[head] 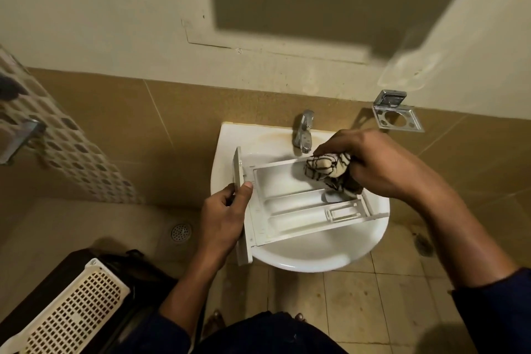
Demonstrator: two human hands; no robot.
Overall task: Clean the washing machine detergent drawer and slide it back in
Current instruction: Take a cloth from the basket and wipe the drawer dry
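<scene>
A white detergent drawer (290,207) lies across a white wall sink (316,256), its front panel to the left and its compartments facing up. My left hand (222,218) grips the drawer's front panel, thumb on its top edge. My right hand (370,164) holds a cream cloth with dark stripes (327,168), bunched up and pressed into the back end of the drawer's large compartment. The cloth covers that corner of the drawer.
A chrome tap (303,132) stands at the sink's back, just left of my right hand. A metal holder (398,113) hangs on the wall at right. A perforated white basket (74,310) sits on a dark object at lower left. A floor drain (181,231) lies left of the sink.
</scene>
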